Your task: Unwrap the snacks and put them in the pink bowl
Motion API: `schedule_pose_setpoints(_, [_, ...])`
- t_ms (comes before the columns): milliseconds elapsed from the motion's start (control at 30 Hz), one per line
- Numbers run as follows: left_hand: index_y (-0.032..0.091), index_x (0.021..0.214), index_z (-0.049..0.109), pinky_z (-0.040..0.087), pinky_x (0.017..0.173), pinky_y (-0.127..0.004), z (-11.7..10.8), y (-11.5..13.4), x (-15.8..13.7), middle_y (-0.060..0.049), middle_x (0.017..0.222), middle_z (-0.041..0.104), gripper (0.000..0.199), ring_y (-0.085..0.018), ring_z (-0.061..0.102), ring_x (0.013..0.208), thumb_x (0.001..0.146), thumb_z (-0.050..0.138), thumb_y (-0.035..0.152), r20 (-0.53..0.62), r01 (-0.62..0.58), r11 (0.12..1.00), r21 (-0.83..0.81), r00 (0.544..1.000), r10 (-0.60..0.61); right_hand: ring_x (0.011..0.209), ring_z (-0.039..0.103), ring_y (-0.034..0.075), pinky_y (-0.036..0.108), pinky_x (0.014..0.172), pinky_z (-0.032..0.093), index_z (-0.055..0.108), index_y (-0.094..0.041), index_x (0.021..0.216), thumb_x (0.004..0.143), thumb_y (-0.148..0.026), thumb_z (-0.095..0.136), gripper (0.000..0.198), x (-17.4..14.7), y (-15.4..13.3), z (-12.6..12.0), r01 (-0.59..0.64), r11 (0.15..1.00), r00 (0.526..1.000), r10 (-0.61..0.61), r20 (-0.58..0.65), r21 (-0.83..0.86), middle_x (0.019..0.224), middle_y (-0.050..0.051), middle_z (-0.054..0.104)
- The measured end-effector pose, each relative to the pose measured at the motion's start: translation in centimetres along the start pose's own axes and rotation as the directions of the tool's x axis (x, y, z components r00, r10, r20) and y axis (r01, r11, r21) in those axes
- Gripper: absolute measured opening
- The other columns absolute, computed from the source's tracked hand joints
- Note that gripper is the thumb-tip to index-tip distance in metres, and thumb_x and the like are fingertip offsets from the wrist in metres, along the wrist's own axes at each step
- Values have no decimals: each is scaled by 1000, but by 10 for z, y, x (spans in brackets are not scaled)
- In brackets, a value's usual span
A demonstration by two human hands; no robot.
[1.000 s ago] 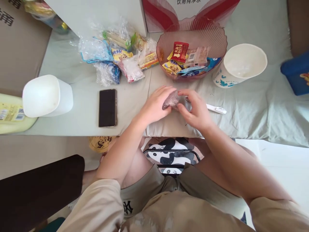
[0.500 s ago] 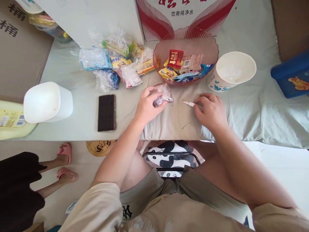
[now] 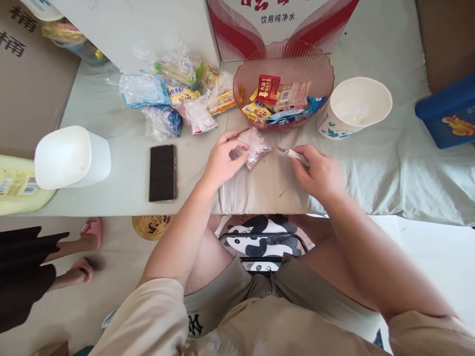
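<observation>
My left hand [image 3: 227, 160] is closed on the left side of a small snack packet [image 3: 254, 147] bundled in clear plastic film, which lies on the cloth in front of the bowl. My right hand [image 3: 319, 170] grips a small knife [image 3: 296, 155] with a white handle. Its short blade points left at the packet, a small gap away from it. Just behind the packet stands a pink ribbed bowl [image 3: 284, 59] with several wrapped snacks in it, among them a red packet [image 3: 268, 88].
Film-wrapped snack bundles [image 3: 198, 114] lie left of the bowl. A phone [image 3: 162, 173] and a white tub [image 3: 72, 158] are further left. Right of the bowl stands a paper tub [image 3: 359, 104], then a blue box [image 3: 447, 113]. Behind is a red-and-white carton [image 3: 278, 29]. Another person's feet [image 3: 87, 247] show below left.
My right hand has lifted and turned the knife, bringing more of its handle into view and the blade nearer the packet. The packet has turned under my left hand. The other person has stepped left.
</observation>
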State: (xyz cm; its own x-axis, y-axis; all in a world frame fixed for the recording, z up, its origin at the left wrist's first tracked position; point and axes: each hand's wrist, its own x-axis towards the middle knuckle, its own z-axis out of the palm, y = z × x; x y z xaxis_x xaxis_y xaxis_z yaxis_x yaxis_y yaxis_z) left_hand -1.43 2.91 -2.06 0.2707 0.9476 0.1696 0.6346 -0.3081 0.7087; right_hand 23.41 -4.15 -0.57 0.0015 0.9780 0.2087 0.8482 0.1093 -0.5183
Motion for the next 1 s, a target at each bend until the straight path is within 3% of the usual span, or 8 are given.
schedule_pose_setpoints(100, [24, 118, 65, 43, 110, -48, 5, 4, -2, -10, 134, 60, 44, -30, 53, 128, 74, 74, 22, -20, -27, 995, 96, 999, 29, 60, 55, 21, 29, 55, 33, 65, -23, 106, 89, -38, 54, 25, 0, -7, 0, -4, 999, 1000, 5, -23, 53, 79, 6, 70])
schedule_pose_setpoints(167, [25, 124, 60, 45, 107, -48, 6, 7, -2, -9, 126, 64, 53, -29, 56, 122, 74, 74, 20, -18, -44, 992, 120, 999, 47, 54, 52, 18, 28, 54, 31, 65, -24, 107, 91, -41, 53, 26, 1, -11, 1, -14, 995, 1000, 15, -3, 97, 70, 2, 66])
schedule_pose_setpoints(333, [27, 114, 63, 52, 97, -41, 2, 15, -3, -5, 112, 63, 43, -25, 62, 105, 74, 75, 21, -57, -47, 993, 109, 997, 54, 51, 49, 16, 27, 53, 33, 64, -22, 104, 93, -43, 48, 29, 4, -20, 0, -62, 960, 997, 47, 61, 275, 58, -2, 57])
schedule_pose_setpoints(533, [28, 119, 61, 50, 101, -41, 2, 20, -4, -7, 118, 59, 45, -25, 60, 112, 77, 75, 31, -74, -94, 990, 102, 992, 102, 55, 52, 16, 28, 57, 37, 57, -22, 105, 87, -27, 46, 22, 4, -28, 3, -42, 914, 989, -18, 144, 404, 67, -1, 64])
schedule_pose_setpoints(733, [27, 113, 67, 49, 101, -39, 5, 18, 0, -6, 116, 65, 31, -23, 61, 114, 97, 47, 44, 32, -161, 983, -93, 986, 164, 52, 51, 14, 28, 57, 39, 53, -21, 104, 87, -28, 48, 19, 4, -34, 9, -19, 903, 981, -65, 181, 429, 73, -1, 64])
schedule_pose_setpoints(833, [24, 113, 67, 51, 99, -38, 8, 22, 1, -7, 118, 63, 29, -24, 62, 113, 89, 60, 40, 57, -131, 989, -65, 989, 135, 56, 54, 13, 28, 59, 41, 56, -21, 102, 88, -28, 49, 17, 5, -35, 8, -13, 901, 991, -48, 128, 433, 86, 2, 68])
schedule_pose_setpoints(1000, [25, 119, 61, 49, 103, -40, 14, 25, -1, -8, 122, 61, 50, -26, 60, 116, 74, 79, 34, 44, -123, 992, 39, 992, 122, 56, 57, 14, 27, 58, 41, 57, -22, 104, 91, -30, 47, 19, 4, -31, 4, -79, 895, 997, 77, 22, 440, 79, 1, 67])
